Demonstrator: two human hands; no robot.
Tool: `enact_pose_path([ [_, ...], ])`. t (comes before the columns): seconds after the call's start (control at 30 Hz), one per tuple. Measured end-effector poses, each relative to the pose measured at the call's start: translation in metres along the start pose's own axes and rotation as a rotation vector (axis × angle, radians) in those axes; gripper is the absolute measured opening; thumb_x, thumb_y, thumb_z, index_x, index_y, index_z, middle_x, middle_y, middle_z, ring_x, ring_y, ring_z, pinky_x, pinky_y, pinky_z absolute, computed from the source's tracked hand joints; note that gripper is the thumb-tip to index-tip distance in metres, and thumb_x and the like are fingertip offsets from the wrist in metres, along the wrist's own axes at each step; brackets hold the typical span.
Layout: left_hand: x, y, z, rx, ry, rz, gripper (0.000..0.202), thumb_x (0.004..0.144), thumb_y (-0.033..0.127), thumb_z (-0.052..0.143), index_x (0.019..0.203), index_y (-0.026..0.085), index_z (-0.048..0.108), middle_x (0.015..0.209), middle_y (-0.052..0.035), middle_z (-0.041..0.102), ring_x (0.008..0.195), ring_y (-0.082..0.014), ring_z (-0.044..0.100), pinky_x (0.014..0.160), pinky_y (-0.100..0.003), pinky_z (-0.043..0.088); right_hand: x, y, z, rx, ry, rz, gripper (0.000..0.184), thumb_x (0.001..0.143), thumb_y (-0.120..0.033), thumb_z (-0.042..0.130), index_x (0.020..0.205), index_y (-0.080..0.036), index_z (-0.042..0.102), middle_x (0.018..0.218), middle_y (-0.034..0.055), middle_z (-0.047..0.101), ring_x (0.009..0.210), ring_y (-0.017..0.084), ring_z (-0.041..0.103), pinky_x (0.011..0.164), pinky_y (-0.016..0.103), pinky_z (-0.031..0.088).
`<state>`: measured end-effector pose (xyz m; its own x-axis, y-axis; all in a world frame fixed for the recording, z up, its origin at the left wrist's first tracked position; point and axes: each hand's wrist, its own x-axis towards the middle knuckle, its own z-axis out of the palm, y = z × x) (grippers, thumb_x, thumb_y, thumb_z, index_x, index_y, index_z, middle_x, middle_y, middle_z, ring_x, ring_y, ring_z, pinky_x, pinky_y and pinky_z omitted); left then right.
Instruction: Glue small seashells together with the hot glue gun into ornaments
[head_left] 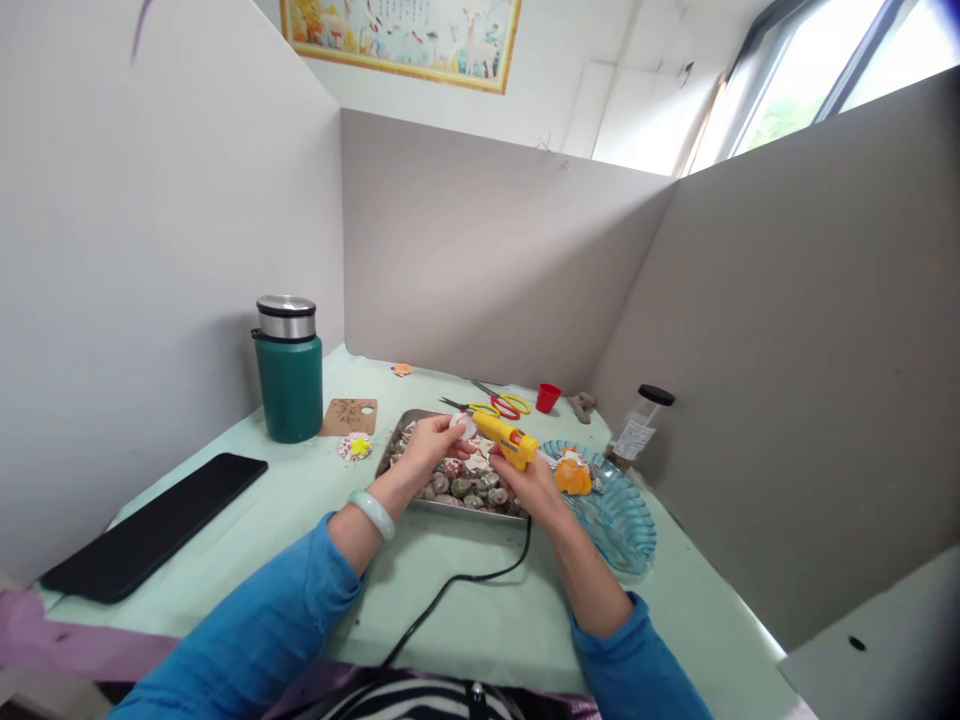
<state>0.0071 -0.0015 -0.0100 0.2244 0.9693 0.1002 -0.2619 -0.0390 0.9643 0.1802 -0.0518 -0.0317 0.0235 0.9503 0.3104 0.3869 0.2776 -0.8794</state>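
Note:
A small whitish round piece (466, 427) is pinched between the fingers of my left hand (433, 446), above the metal tray. My right hand (534, 488) is wrapped round the handle of a yellow hot glue gun (504, 437). Its nozzle points left, close to the whitish piece; whether they touch I cannot tell. Below both hands lies the metal tray (461, 509), filled with several seashells (466, 488). From the glue gun's handle a black cord (459, 577) runs down across the table toward my body.
Left stand a green flask (289, 385), a brown card (349, 417), a flower-topped disc (355, 446) and a black mat (161, 525). Behind the tray are scissors (501, 403) and a red cup (548, 398). A blue glass plate (621, 520) and a black-lidded jar (643, 425) are right. Grey partitions enclose the table.

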Motion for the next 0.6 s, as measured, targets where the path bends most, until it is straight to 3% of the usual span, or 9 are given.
enact_pose_path([
  [0.27, 0.0007, -0.0018, -0.0028, -0.021, 0.009, 0.009, 0.025, 0.074, 0.031, 0.073, 0.081, 0.009, 0.065, 0.065, -0.0070, 0.068, 0.055, -0.0143, 0.066, 0.055, -0.023, 0.056, -0.0002, -0.0002, 0.0019, -0.022, 0.020, 0.018, 0.034, 0.076, -0.046, 0.061, 0.085, -0.014, 0.066, 0.049, -0.0039, 0.047, 0.047, 0.011, 0.042, 0.048, 0.024, 0.035],
  [0.6, 0.0012, -0.0034, -0.0056, -0.066, -0.046, 0.009, 0.019, 0.075, 0.025, 0.071, 0.082, 0.009, 0.062, 0.067, -0.0070, 0.067, 0.056, -0.0143, 0.066, 0.055, -0.023, 0.056, -0.0009, -0.0014, 0.0001, 0.032, 0.005, 0.046, 0.035, 0.075, -0.049, 0.063, 0.085, -0.015, 0.064, 0.048, -0.0047, 0.046, 0.045, 0.011, 0.040, 0.046, 0.024, 0.033],
])
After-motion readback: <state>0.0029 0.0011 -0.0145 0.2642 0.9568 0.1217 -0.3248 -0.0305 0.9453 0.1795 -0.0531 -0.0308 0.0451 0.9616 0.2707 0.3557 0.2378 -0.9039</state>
